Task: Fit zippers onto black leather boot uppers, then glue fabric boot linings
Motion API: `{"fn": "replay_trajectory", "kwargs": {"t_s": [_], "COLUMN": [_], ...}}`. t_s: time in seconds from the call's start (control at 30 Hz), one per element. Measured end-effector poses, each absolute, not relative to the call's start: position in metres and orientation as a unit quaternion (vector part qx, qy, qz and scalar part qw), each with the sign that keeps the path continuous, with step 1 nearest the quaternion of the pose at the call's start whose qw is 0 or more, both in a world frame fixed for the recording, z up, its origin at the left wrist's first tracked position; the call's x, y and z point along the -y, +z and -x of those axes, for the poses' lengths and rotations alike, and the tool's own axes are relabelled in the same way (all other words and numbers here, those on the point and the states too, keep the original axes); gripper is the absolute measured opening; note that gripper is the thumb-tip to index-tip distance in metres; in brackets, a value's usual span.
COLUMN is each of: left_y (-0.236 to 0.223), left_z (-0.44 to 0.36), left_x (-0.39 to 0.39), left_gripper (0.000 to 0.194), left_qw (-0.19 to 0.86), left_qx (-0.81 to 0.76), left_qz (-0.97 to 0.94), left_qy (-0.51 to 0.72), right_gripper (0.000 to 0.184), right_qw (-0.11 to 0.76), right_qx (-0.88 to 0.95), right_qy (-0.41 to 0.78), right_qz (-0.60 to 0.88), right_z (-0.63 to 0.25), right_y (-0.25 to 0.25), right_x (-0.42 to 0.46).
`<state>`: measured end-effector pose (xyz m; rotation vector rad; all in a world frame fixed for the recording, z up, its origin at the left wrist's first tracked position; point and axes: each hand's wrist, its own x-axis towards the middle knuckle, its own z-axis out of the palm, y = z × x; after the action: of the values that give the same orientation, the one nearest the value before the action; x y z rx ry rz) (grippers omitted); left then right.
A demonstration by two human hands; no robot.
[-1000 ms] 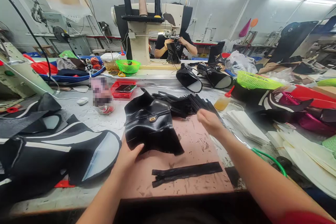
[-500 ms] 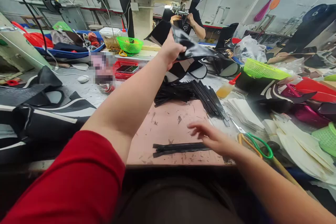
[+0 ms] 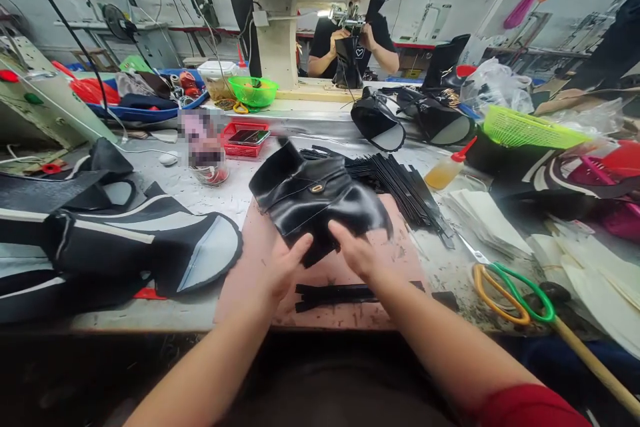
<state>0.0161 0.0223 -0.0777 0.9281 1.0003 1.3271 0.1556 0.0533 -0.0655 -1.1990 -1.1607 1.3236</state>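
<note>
A shiny black leather boot upper (image 3: 320,203) with a small gold buckle is held over the pink work mat (image 3: 235,293). My left hand (image 3: 287,263) grips its near edge, thumb on top. My right hand (image 3: 353,250) grips the same edge further right, its thumb also on the leather; the fingers beneath are hidden. Below the hands, black zippers (image 3: 335,293) lie across the front of the mat, partly covered by my right forearm. Behind the upper is a heap of black zippers (image 3: 395,180).
Black-and-white boot uppers (image 3: 190,247) lie at left. At right are scissors (image 3: 510,290), a glue bottle (image 3: 447,163) and white sheets (image 3: 490,223). A red basket (image 3: 245,140) holds a phone. Across the bench, a person (image 3: 370,47) works at a sewing machine (image 3: 275,33).
My left hand has come back from the far side of the bench with the boot upper, lowering it over the mat. My right hand has closed on its edge.
</note>
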Motion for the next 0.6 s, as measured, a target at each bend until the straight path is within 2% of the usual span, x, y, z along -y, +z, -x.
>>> {"fn": "replay_trajectory", "kwargs": {"t_s": [0.1,0.17,0.23,0.3,0.37,0.5,0.6], "left_y": [-0.071,-0.057,-0.037,-0.016,0.001,0.016,0.02], "left_z": [-0.011,-0.016,-0.021,-0.023,-0.017,0.002,0.011], "left_x": [-0.041,-0.059,-0.076,-0.089,-0.1,-0.12,-0.13], "left_gripper": [0.065,0.073,0.066,0.043,0.025,0.024,0.029], "left_qw": [0.628,0.669,0.68,0.646,0.61,0.585,0.522], "left_qx": [-0.41,-0.365,-0.307,-0.286,-0.289,-0.272,-0.244], "left_qz": [-0.457,-0.444,-0.39,-0.32,-0.258,-0.197,-0.202], "left_qy": [0.478,0.471,0.539,0.631,0.692,0.738,0.792], "right_gripper": [0.016,0.015,0.017,0.022,0.029,0.046,0.054], "right_qw": [0.557,0.547,0.472,0.332,0.207,0.111,0.039], "right_qx": [0.39,0.414,0.516,0.662,0.779,0.845,0.837], "right_qy": [0.543,0.562,0.555,0.52,0.421,0.11,0.065], "right_qz": [0.492,0.462,0.451,0.426,0.416,0.511,0.543], "right_z": [-0.159,-0.16,-0.164,-0.171,-0.18,-0.195,-0.196], "right_y": [-0.025,0.003,0.021,0.027,0.021,-0.016,-0.049], "right_x": [-0.087,-0.109,-0.123,-0.133,-0.143,-0.17,-0.185]}}
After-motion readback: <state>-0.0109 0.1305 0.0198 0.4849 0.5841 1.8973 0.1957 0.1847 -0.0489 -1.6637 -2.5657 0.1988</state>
